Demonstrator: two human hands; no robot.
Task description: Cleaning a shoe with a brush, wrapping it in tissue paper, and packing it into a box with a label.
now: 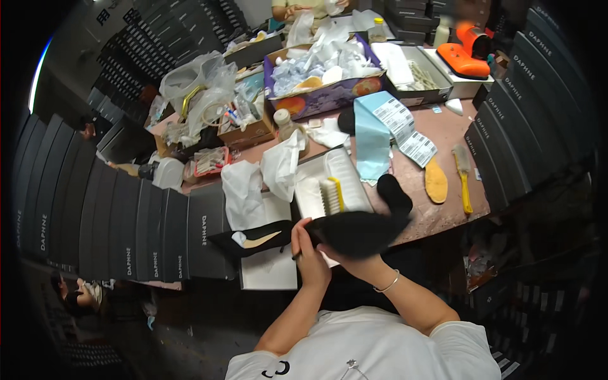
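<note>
A black shoe (358, 233), blurred by motion, is held above the table's front edge. My right hand (362, 267) grips it from below, its fingers partly hidden by the shoe. Against the shoe's left end, my left hand (310, 259) has its fingers closed. Another black shoe (266, 238) with a beige insole lies to the left, across a grey shoe box (269, 272). Just beyond my hands, a brush (334, 195) with white bristles and a yellow back rests in an open box with white paper (345, 166).
Dark shoe boxes stand stacked on the left (101, 215) and right (538, 101). On the pink table (424, 221) are a tan insole (435, 181), a yellow-handled brush (464, 180), label sheets (405, 130) and a bottle (288, 126). A purple carton (329, 92) and orange tape dispenser (465, 54) stand farther back.
</note>
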